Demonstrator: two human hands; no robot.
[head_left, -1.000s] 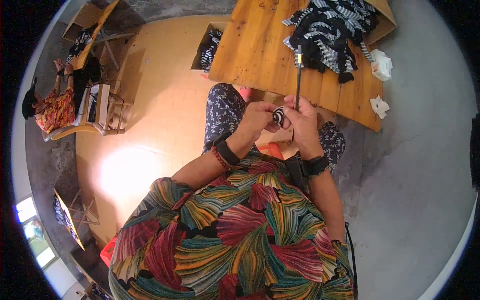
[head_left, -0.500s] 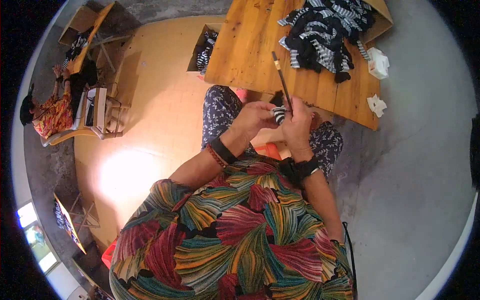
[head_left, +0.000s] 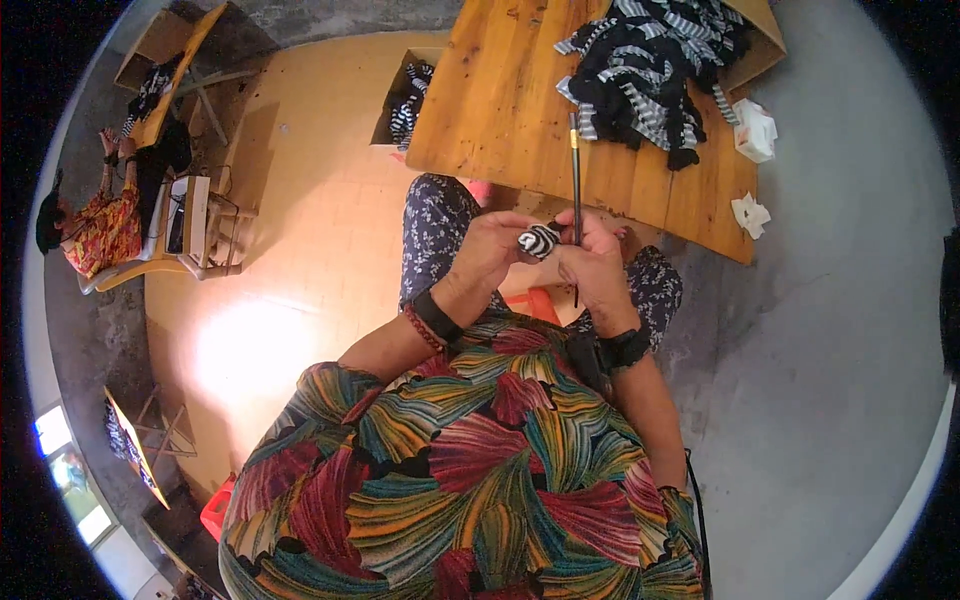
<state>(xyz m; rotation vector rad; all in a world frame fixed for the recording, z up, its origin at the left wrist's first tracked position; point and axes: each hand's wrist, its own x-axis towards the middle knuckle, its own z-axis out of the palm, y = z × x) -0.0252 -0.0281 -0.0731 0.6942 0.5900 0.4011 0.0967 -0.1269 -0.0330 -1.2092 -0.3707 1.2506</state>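
Note:
My left hand pinches a small bunched piece of black-and-white striped knit fabric over my lap. My right hand is closed on a slim black stick with a gold band near its far end. The stick stands nearly upright in the view, its upper part reaching over the table's near edge. My right fingertips are close against the fabric; whether they also grip it I cannot tell.
A wooden table ahead bears a heap of black and striped knit pieces. A tissue pack and crumpled tissue lie at its right edge. A box of striped pieces stands left of it. Another person sits far left.
The stick has swung from a leftward tilt to nearly upright. The striped fabric has turned and shifted slightly left and down, and the black part above it has gone from view.

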